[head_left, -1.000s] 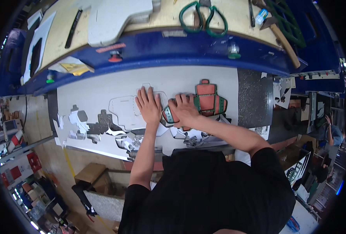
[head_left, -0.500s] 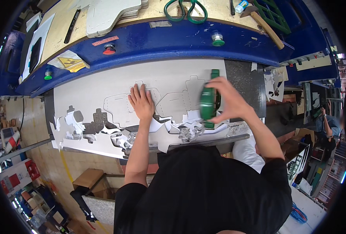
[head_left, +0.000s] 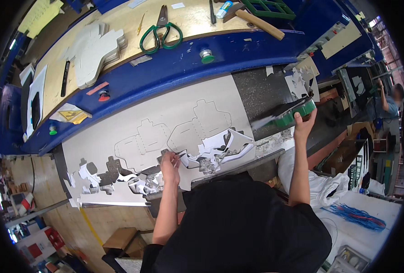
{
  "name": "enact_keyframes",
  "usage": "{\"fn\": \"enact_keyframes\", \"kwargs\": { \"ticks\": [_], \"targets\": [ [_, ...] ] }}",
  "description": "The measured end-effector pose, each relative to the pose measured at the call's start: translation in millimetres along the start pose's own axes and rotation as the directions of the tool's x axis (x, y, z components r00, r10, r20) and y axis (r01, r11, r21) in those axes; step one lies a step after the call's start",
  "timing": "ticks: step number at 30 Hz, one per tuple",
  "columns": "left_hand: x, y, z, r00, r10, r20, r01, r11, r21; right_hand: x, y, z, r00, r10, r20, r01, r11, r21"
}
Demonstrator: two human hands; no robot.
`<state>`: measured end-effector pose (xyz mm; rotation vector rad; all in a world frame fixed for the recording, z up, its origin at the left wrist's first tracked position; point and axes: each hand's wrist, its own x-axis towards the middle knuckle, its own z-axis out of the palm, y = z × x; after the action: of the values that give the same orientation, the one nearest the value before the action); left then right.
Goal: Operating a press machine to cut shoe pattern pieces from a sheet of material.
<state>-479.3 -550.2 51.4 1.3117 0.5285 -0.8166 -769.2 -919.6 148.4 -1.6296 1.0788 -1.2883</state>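
Observation:
My right hand (head_left: 304, 125) grips a green cutting die (head_left: 297, 111) by its edge, raised and tilted over the right end of the dark work surface; its left part is blurred. A large pale cardboard sheet (head_left: 97, 132) lies in front of me, with two box-blank outlines pressed into it. At its ragged near edge is my left hand (head_left: 169, 169), fingers drawn together by the torn strips. What sits between them, if anything, is hidden. White paper scraps (head_left: 220, 148) curl up along that edge, right of my left hand.
A blue machine beam (head_left: 165, 68) with green and red buttons runs along the far side. On the wooden shelf above it are stacked cardboard blanks (head_left: 95, 52), green-handled scissors (head_left: 161, 34), a marker (head_left: 65, 78) and a hammer (head_left: 261, 25). Another person (head_left: 384, 102) is far right.
My right hand has carried the die off the sheet to the right and tilted it. My left hand has drawn back from lying flat on the sheet to its near edge. The view has turned.

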Motion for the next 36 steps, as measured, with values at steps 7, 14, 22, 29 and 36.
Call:
{"fn": "enact_keyframes", "kwargs": {
  "ticks": [7,14,22,29,36],
  "targets": [
    [1,19,14,0.971,-0.228,-0.066,0.21,0.954,-0.216,-8,-62,20,0.421,-0.116,0.9,0.707,0.664,-0.245],
    [38,8,2,0.949,-0.313,0.04,0.316,0.943,-0.101,-79,-15,59,-0.017,0.067,0.998,0.739,0.673,-0.033],
    [24,16,33,0.941,-0.13,0.311,0.177,0.976,-0.129,-57,-32,141,0.178,-0.013,0.984,0.482,0.873,-0.076],
    [-8,9,20,0.819,0.121,0.562,0.027,0.968,-0.248,-66,-97,219,0.041,-0.45,0.892,0.818,0.527,0.229],
    [-60,27,-2,0.848,0.506,0.158,-0.514,0.858,0.005,-41,-140,208,0.095,-0.132,0.987,0.657,0.753,0.037]
  ]
}}
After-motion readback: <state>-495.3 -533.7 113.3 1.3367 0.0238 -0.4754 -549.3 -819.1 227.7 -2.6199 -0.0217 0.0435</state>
